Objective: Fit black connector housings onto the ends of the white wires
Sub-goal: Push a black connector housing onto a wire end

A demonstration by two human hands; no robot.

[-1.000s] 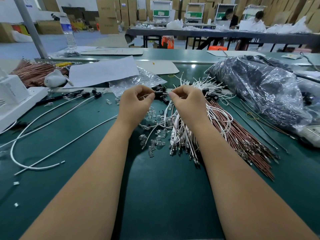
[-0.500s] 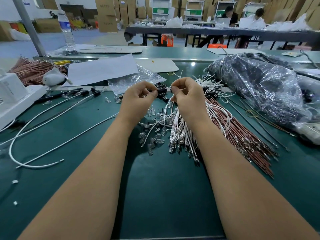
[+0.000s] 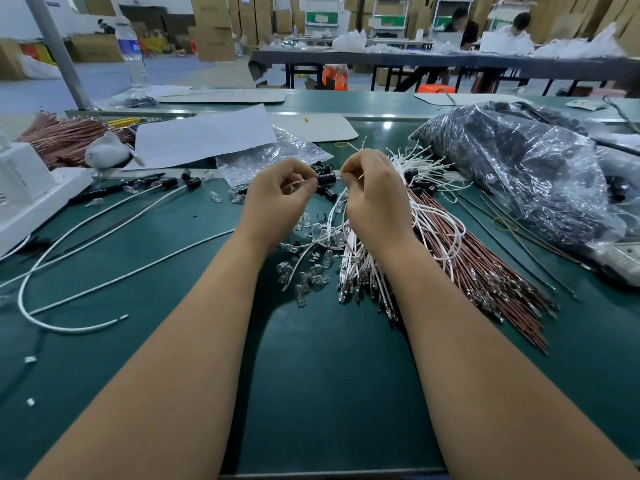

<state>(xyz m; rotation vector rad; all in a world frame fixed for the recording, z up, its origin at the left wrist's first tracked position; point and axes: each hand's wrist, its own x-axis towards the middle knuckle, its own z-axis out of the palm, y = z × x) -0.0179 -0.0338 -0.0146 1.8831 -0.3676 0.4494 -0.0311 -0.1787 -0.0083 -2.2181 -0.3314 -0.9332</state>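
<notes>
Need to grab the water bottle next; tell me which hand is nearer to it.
Left. The left hand is at mid-table, with the water bottle far back to its left; the right hand sits farther right, beyond the left hand.

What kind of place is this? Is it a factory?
Most likely yes, a small factory or assembly workshop. Heaps of white wires and brown wires lie on a long green workbench, stacked cardboard boxes stand behind, and other workers sit at another table.

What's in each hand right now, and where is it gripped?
The left hand pinches a black connector housing by its left end. The right hand pinches a white wire near its tip, right beside the housing's other end.
</notes>
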